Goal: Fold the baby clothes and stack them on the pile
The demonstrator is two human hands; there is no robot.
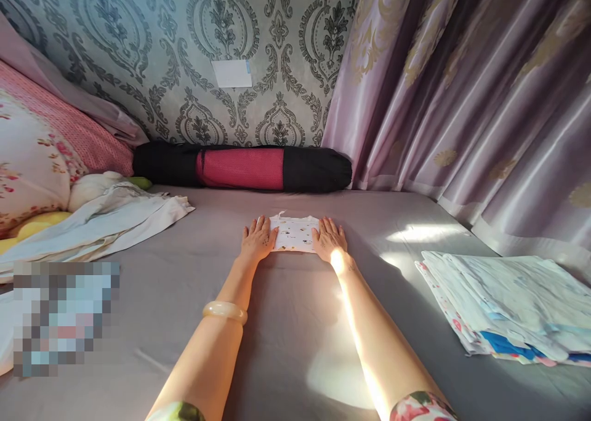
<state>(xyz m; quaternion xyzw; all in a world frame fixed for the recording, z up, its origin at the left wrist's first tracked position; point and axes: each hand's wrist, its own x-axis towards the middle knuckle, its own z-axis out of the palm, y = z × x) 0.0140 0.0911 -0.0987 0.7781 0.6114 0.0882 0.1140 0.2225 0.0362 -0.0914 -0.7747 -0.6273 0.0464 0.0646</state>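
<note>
White fabric with small scattered prints, some of them brownish or dark, makes up the small folded cloth (294, 235) lying flat on the grey sheet (277, 322), between the person's 2 hands. Its left and right edges are partly covered by the fingers and thumbs, so its full outline cannot be made out, and the prints are too small to identify. A thin white bit sticks up from its far edge, left of the middle.

The left hand (259, 237) is open, palm down, fingers pointing away from the body and thumb resting on the cloth's left side. The right hand (329, 239) mirrors it on the right side, also flat and open, pressing rather than gripping. Both palms are hidden. A pale bangle (225, 312) circles the left forearm, and sunlight washes out part of the right wrist. Floral sleeves are cut off at the bottom edge.

Further right sits a stack of folded fabric (508, 304), pale on top with blue below, cut off by the frame. On the left, a pixelated patch (69, 313) conceals what lies there; loose white fabric (133, 215) spreads just beyond it, near a floral pillow (28, 156). Behind everything, a long black bag with a red mesh panel (240, 168) lies along the patterned wall (277, 45), near the purple curtain (415, 101).
</note>
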